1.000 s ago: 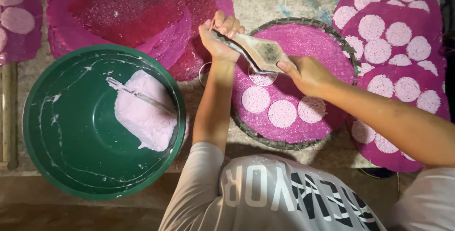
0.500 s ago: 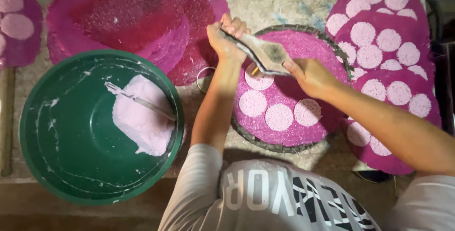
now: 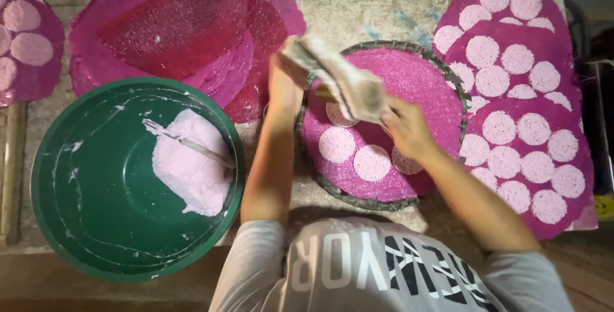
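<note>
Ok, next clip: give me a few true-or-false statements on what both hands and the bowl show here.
1. Both hands, left hand and right hand, hold a flat batter-smeared tool. True.
2. The green bowl is empty. False: it holds pale pink batter and a utensil.
3. The hands work over the round pink sheet on the woven tray. True.
4. That sheet carries no pale discs. False: several lie on it.
</note>
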